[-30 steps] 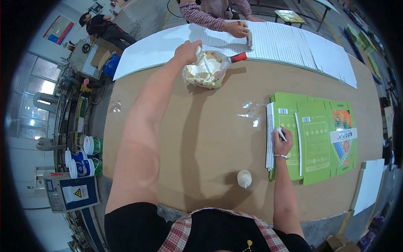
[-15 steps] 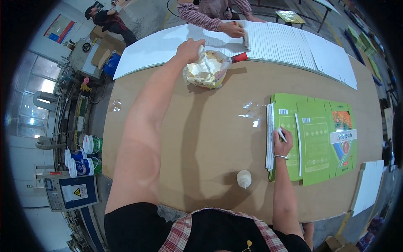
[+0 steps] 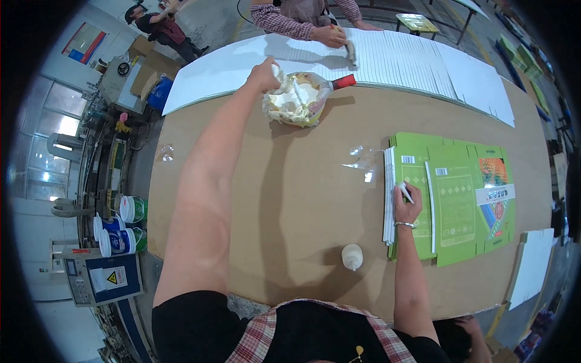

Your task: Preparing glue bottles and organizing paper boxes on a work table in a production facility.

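My left hand (image 3: 262, 76) reaches far across the table to the left rim of a bowl (image 3: 296, 100) lined with clear plastic and holding thick white paste. Its fingers are closed, with something white at them that I cannot make out. A red-handled tool (image 3: 344, 82) leans over the bowl's right rim. My right hand (image 3: 408, 204) rests on a stack of green printed cardboard sheets (image 3: 454, 199), closed around a white piece with a pointed nozzle (image 3: 405, 192). White strips (image 3: 389, 196) lie along the stack's left side. Left of my right forearm stands a white squeeze bottle (image 3: 352, 257).
Across the table a co-worker's hand (image 3: 330, 36) holds a brush (image 3: 351, 53) over overlapping white sheets (image 3: 399, 63). Another person's arm (image 3: 475, 339) shows at lower right. Clear tape (image 3: 363, 162) sticks to the brown tabletop (image 3: 308, 199). Buckets (image 3: 118, 241) stand at left.
My left hand has shifted slightly left and down at the bowl's rim. The co-worker's brush has moved a little left. More of another person's arm shows at lower right.
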A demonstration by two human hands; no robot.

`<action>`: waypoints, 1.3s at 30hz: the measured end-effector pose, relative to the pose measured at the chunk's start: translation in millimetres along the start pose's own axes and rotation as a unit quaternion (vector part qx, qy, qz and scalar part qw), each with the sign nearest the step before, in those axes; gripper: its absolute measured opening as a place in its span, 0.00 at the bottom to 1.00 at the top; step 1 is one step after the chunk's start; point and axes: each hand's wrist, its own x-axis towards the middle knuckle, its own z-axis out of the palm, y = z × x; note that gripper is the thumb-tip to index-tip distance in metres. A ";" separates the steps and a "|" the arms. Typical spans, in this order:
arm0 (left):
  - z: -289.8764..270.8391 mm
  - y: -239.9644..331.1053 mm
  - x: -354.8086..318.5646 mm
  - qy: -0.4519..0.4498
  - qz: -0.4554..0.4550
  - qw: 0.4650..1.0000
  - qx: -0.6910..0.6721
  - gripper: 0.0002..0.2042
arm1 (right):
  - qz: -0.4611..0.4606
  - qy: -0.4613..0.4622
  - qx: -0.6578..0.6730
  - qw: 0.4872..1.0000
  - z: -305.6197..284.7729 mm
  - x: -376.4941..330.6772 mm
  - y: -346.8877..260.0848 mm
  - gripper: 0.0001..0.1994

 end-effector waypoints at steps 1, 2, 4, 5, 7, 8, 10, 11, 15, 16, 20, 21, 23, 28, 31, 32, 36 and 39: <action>0.4 -2.9 0.6 0.012 0.010 1.000 -0.022 0.29 | 0.006 0.000 -0.001 1.000 -0.2 0.0 -1.5 0.13; 0.6 -6.8 1.9 0.024 0.020 0.999 -0.043 0.31 | 0.012 -0.001 -0.002 1.000 -0.1 -0.2 -3.1 0.12; -0.6 -13.7 5.4 0.019 0.014 0.998 -0.065 0.33 | 0.004 0.000 0.001 1.000 1.7 0.2 -3.8 0.12; 1.0 -14.0 7.2 0.012 0.009 0.996 -0.090 0.35 | -0.005 0.002 -0.001 1.000 0.7 0.7 -3.1 0.12; 5.6 -12.8 9.8 0.011 0.003 0.997 -0.082 0.36 | 0.007 0.001 -0.002 1.000 -2.9 0.2 -1.7 0.12; 7.7 -10.3 11.6 0.012 -0.004 0.997 -0.075 0.37 | 0.018 0.000 -0.001 1.000 -5.2 1.2 -0.5 0.12; 9.7 -20.4 13.6 0.012 0.005 0.996 -0.083 0.37 | 0.006 0.004 0.002 1.000 -2.5 -0.1 2.6 0.12; 8.5 -28.0 12.1 0.007 0.005 0.996 -0.090 0.38 | -0.001 -0.001 0.006 1.000 0.2 -2.4 2.0 0.13; 7.3 -30.2 3.9 -0.018 0.027 0.992 -0.121 0.38 | 0.015 0.001 0.010 1.000 1.1 -2.2 -2.5 0.13; 9.6 -28.7 2.1 -0.013 0.022 0.990 -0.141 0.37 | 0.013 0.007 0.009 1.000 2.2 -1.4 0.5 0.13; 16.5 -24.2 3.8 -0.006 0.018 0.984 -0.176 0.35 | 0.010 0.004 0.003 1.000 0.9 1.3 2.9 0.13; 13.2 -10.9 -1.6 -0.012 0.023 0.984 -0.176 0.36 | 0.011 0.013 0.006 1.000 -2.9 3.8 0.8 0.13; 24.1 -40.5 14.9 0.035 0.034 0.995 -0.092 0.38 | -0.003 0.021 -0.005 1.000 -6.3 5.3 -3.8 0.12; 27.1 -28.1 -8.1 0.014 0.039 0.986 -0.163 0.30 | -0.007 0.020 -0.009 1.000 5.8 -4.4 6.6 0.12; 22.9 -17.2 -13.8 0.019 0.039 0.972 -0.230 0.24 | -0.002 0.024 0.007 1.000 -1.5 -3.0 -1.7 0.13; 20.7 -13.0 -15.4 0.014 0.017 0.967 -0.253 0.24 | -0.002 0.029 0.005 1.000 -3.3 -2.2 -2.3 0.13; 23.8 -12.2 -15.9 0.023 0.013 0.971 -0.236 0.26 | 0.013 0.025 0.005 1.000 -8.3 -4.1 -4.1 0.13; 23.9 -15.7 -18.2 0.020 0.032 0.974 -0.221 0.28 | 0.017 0.023 0.000 1.000 -10.4 -5.5 -6.4 0.13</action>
